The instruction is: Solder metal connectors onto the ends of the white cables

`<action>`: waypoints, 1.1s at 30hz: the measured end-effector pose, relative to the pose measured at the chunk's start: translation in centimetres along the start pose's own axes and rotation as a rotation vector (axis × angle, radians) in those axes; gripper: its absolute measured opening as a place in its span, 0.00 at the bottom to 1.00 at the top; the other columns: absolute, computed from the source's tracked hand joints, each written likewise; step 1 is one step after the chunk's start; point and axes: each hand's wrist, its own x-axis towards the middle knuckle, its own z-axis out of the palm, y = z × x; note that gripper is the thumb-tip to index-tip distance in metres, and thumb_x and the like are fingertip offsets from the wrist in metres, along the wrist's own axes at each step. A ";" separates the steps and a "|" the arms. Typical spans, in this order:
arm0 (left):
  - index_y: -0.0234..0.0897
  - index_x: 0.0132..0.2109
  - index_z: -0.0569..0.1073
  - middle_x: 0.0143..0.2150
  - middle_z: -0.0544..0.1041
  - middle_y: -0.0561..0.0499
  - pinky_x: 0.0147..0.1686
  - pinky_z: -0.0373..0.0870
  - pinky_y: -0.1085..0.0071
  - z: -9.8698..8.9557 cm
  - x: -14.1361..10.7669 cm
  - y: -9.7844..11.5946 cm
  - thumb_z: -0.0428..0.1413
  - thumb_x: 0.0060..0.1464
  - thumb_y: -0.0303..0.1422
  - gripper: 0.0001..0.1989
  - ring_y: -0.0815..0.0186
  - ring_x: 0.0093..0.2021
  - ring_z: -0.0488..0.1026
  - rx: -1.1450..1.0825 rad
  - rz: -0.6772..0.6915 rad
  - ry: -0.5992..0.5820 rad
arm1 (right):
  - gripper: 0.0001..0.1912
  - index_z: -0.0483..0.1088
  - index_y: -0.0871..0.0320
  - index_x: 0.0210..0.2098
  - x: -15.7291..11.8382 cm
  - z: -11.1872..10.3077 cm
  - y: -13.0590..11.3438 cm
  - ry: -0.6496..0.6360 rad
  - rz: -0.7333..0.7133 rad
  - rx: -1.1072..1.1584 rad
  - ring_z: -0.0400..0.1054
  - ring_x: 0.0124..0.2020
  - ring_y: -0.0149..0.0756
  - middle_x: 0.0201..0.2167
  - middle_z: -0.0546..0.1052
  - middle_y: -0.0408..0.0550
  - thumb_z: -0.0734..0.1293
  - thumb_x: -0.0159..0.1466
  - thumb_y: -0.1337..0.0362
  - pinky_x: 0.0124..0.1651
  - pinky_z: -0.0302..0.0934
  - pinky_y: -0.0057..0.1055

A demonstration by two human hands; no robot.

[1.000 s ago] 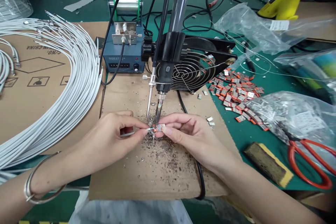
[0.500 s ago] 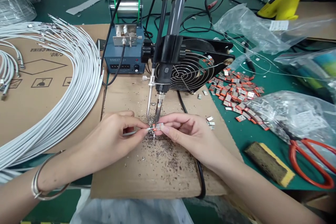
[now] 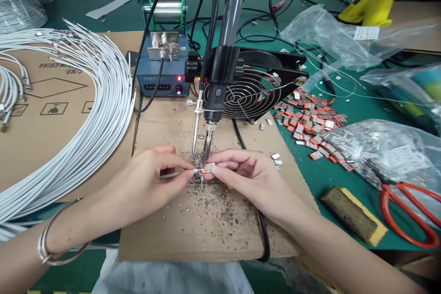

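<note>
My left hand [image 3: 156, 170] pinches a white cable [image 3: 169, 175] close to its end. Between the thumb and fingers of my right hand [image 3: 246, 171] is a small USB connector [image 3: 209, 168], metal with an orange part. The cable's end meets the connector's orange side just under the tip of a soldering iron [image 3: 207, 142] clamped upright in a stand. A thin metal solder feed tube [image 3: 195, 140] curves down beside the tip. Whether the tip touches the joint I cannot tell. Dark solder specks lie on the cardboard [image 3: 165, 234] below.
A blue solder feeder [image 3: 163, 76] carrying a solder spool [image 3: 167, 10] stands behind, by a black fan [image 3: 237, 94]. White cables [image 3: 113, 101] lie left. At right are piled orange connectors [image 3: 310, 117], a plastic bag [image 3: 375, 151], a sponge [image 3: 354, 216] and red-handled scissors [image 3: 387, 211].
A red light has come on at the solder feeder. The connector has tilted slightly and sits a little lower from the iron's tip. Both hands keep their grip.
</note>
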 end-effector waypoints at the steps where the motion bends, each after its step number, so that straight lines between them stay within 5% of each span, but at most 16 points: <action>1: 0.41 0.40 0.77 0.22 0.66 0.55 0.20 0.55 0.76 0.0 0.0 0.0 0.52 0.55 0.30 0.10 0.73 0.22 0.61 0.002 -0.001 0.000 | 0.05 0.74 0.57 0.29 0.0 0.0 0.0 0.000 0.001 -0.002 0.74 0.27 0.28 0.25 0.79 0.44 0.72 0.51 0.65 0.32 0.66 0.21; 14: 0.42 0.41 0.77 0.23 0.68 0.55 0.20 0.55 0.76 -0.2 0.0 0.1 0.51 0.56 0.29 0.11 0.73 0.22 0.61 -0.018 0.006 -0.003 | 0.07 0.74 0.57 0.30 -0.2 -0.1 0.0 -0.007 0.004 -0.032 0.74 0.29 0.31 0.26 0.79 0.45 0.72 0.52 0.63 0.33 0.68 0.24; 33: 0.42 0.40 0.77 0.24 0.69 0.56 0.22 0.57 0.77 -0.4 0.2 0.4 0.52 0.55 0.29 0.10 0.73 0.25 0.65 -0.044 -0.045 -0.051 | 0.04 0.75 0.57 0.29 -0.2 0.0 -0.1 -0.029 0.011 0.022 0.73 0.27 0.24 0.25 0.80 0.42 0.71 0.52 0.68 0.32 0.65 0.16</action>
